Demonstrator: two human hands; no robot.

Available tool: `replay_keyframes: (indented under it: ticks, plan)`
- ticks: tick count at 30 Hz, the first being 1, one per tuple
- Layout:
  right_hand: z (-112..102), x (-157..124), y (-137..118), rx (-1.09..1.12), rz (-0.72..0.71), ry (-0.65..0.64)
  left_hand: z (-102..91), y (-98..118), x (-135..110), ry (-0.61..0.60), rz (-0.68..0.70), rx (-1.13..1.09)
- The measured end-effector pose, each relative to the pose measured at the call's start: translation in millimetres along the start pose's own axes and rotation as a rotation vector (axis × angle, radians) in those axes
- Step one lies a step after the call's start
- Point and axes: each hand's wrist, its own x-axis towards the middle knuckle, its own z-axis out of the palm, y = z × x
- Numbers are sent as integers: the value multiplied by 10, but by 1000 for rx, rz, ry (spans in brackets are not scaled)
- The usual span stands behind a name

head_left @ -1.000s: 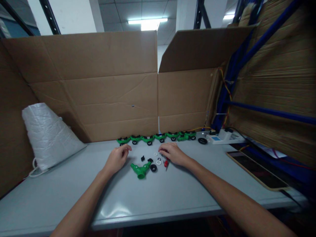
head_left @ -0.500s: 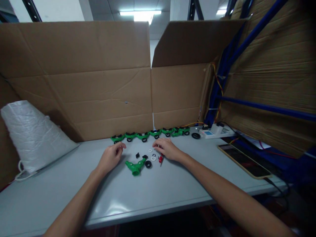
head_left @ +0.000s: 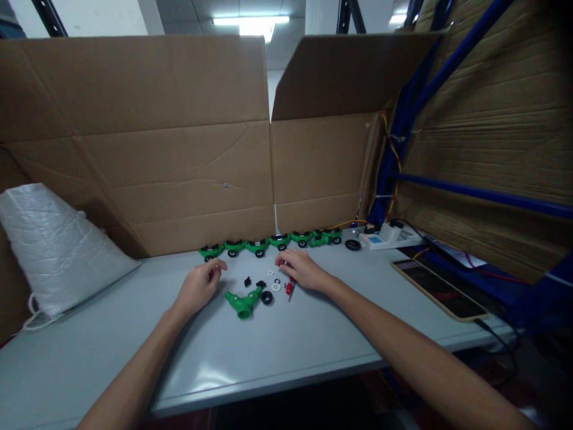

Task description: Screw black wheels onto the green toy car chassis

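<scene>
My left hand rests on the grey table with its fingers loosely curled, nothing visible in it. A green Y-shaped plastic fitting lies just to its right. My right hand lies palm down beside a small red-handled tool, its fingers bent over the table; whether it holds anything is hidden. Between the hands lie small black parts, white rings and a black ring. A row of several green fittings with black wheels stands behind, along the cardboard.
Cardboard walls close off the back of the table. A white woven bag stands at the left. At the right lie a loose black ring, a white power strip, a dark tablet and blue shelving.
The view has shifted to the right, so everything sits further left in frame. Both hands stay at the same places on the table by the small parts.
</scene>
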Motion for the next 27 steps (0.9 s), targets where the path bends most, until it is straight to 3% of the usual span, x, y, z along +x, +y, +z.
replay_keyframes:
  ticks: [27]
  plan:
    - [31, -27, 22, 21, -47, -16, 17, 27, -36, 10, 10, -23]
